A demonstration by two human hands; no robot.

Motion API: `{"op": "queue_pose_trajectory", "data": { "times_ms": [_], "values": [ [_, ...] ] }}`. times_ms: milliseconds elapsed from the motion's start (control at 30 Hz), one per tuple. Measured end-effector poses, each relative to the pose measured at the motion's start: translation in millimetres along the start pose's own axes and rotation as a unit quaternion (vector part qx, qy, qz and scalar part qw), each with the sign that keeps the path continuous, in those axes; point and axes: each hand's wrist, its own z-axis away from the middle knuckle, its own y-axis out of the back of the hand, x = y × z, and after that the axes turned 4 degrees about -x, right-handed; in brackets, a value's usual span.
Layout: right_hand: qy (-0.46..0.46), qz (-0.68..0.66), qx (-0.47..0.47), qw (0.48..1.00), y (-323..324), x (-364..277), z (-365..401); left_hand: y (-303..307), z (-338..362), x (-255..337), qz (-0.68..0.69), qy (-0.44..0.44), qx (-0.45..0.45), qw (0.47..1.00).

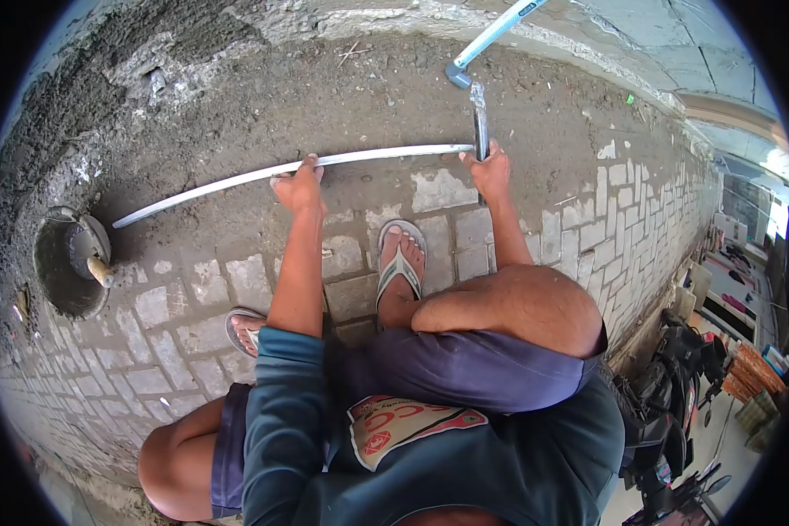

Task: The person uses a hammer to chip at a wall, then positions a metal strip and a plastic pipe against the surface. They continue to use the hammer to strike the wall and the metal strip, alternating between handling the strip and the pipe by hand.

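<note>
I squat on paving bricks in front of a strip of wet grey mortar (pixel 351 96). A long metal straightedge (pixel 237 180) lies across the mortar, running from left to right. My left hand (pixel 298 184) grips it near its middle. My right hand (pixel 489 167) presses on its right end, where a short upright metal bar (pixel 480 123) meets it. My feet in flip-flops (pixel 401 259) rest on the bricks just behind the straightedge.
A black bucket (pixel 57 263) with mortar and a trowel handle (pixel 101 272) stands at the left. A light blue pole (pixel 491 35) slants in from the top. Paving bricks (pixel 640 210) stretch to the right. A parked motorbike (pixel 675 412) stands at the lower right.
</note>
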Motion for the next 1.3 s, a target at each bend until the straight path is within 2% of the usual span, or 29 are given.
{"op": "queue_pose_trajectory", "data": {
  "times_ms": [67,133,200,233,300,367,400,433,467,500,600,667,700,767,900,967,1100,1167,1300],
  "values": [
    [0.051,-0.098,-0.01,0.994,-11.3,5.6,-3.1,1.8,9.6,8.6,-0.015,0.02,-0.005,1.0],
    [0.04,-0.101,-0.032,0.994,-16.3,5.3,-4.4,8.6,14.9,16.0,-0.03,0.039,-0.009,0.999],
    [0.029,-0.101,-0.053,0.993,-17.5,6.2,-3.8,14.3,17.8,19.4,-0.123,0.101,0.003,0.987],
    [0.041,-0.103,-0.055,0.992,-22.5,11.5,-3.5,13.8,16.5,9.9,-0.125,0.099,0.008,0.987],
    [0.07,-0.085,-0.052,0.993,-28.1,15.4,-0.2,10.5,21.8,-14.7,-0.173,-0.094,0.078,0.977],
    [0.085,-0.081,-0.065,0.991,-35.6,19.4,5.1,-3.9,52.4,9.4,-0.305,-0.08,-0.001,0.949],
    [0.11,-0.078,-0.064,0.989,-42.8,26.1,4.3,-11.8,51.6,-3.9,-0.345,-0.19,0.0,0.919],
    [0.086,-0.07,-0.092,0.99,-38.0,19.8,8.6,-19.4,63.5,5.9,-0.366,-0.173,-0.042,0.914],
    [0.138,-0.065,-0.071,0.986,-42.1,25.6,10.0,-22.8,61.3,5.3,-0.365,-0.163,-0.102,0.911],
    [0.12,-0.052,-0.095,0.987,-39.0,22.4,13.6,-27.8,60.8,7.1,-0.376,-0.157,-0.127,0.904],
    [0.148,0.009,-0.089,0.985,-47.0,32.9,13.3,-28.6,55.1,5.6,-0.41,-0.159,-0.147,0.886],
    [0.167,0.011,-0.095,0.981,-47.1,40.3,10.9,-27.0,44.1,-9.7,-0.416,-0.324,-0.128,0.84],
    [0.167,0.012,-0.092,0.982,-49.2,43.7,8.6,-28.1,45.5,-0.9,-0.414,-0.326,-0.129,0.84],
    [0.191,0.028,-0.086,0.978,-52.7,51.0,3.4,-25.5,51.1,26.5,-0.434,-0.198,-0.211,0.853],
    [0.158,0.026,-0.122,0.979,-36.3,30.8,13.7,-27.8,37.3,15.2,-0.421,-0.232,-0.277,0.832],
    [0.156,0.029,-0.115,0.981,-39.3,34.1,14.8,-31.0,31.9,5.0,-0.365,-0.429,-0.331,0.757],
    [0.138,0.028,-0.119,0.983,-37.7,28.1,21.5,-41.3,46.2,-2.5,-0.353,-0.377,-0.365,0.775],
    [0.151,0.015,-0.105,0.983,-40.4,31.2,21.9,-46.6,52.8,-6.1,-0.337,-0.34,-0.418,0.773],
    [0.153,-0.005,-0.097,0.983,-39.8,31.6,21.0,-56.3,55.3,-34.4,-0.313,-0.298,-0.426,0.795]
  ]
}}
